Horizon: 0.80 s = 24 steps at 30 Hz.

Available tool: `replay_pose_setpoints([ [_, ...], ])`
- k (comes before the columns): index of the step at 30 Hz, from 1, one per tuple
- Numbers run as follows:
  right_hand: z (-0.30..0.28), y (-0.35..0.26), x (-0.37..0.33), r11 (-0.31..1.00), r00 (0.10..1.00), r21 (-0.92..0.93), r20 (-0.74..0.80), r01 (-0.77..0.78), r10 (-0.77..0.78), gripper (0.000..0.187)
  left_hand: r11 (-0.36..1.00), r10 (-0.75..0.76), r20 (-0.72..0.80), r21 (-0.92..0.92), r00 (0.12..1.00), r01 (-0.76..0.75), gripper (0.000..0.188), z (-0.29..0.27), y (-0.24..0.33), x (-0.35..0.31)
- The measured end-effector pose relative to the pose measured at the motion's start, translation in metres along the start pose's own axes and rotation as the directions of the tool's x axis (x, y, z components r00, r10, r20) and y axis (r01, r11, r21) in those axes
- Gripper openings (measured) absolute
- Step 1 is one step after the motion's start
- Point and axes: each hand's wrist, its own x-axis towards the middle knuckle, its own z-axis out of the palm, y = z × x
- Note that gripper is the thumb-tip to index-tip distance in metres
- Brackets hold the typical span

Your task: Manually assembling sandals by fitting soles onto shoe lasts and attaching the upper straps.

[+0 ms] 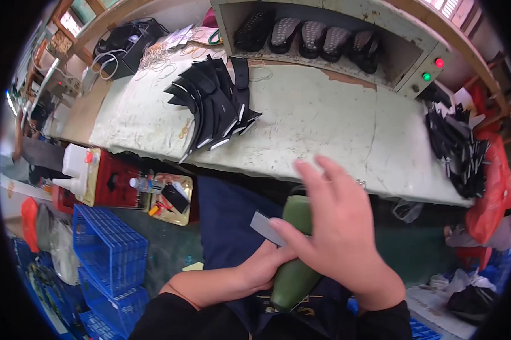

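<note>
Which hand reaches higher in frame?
The right hand: in view, its fingertips overlap the front edge of the pale tabletop. The left hand sits lower, beside the green form.

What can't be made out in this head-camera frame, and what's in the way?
All in the head view:
- Left hand: its fingers are mostly hidden behind the green form.
- Green form: its middle is covered by the right hand.
- Grey strip: partly covered by the right thumb.
- Right hand: its fingertips are blurred.
- Black sleeves: cut off by the lower edge.
</note>
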Motion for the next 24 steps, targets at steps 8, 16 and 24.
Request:
replay_pose_setpoints([
  [8,0.022,0.02,-0.008,0.975,0.965,-0.056,0.14,-0.217,0.223,0.022,0.884,0.154,0.068,0.435,0.986,-0.168,0.043,0.01,-0.006,0.007],
  [16,0.025,0.029,-0.01,0.963,0.96,0.042,0.1,-0.265,0.26,0.027,0.78,0.163,0.168,0.582,0.972,-0.231,0.044,0.006,0.002,0.009],
  [24,0.018,0.031,-0.028,0.977,0.977,0.012,-0.001,-0.212,0.212,0.027,0.41,0.414,0.278,0.793,0.867,-0.45,0.026,-0.015,0.035,0.007],
])
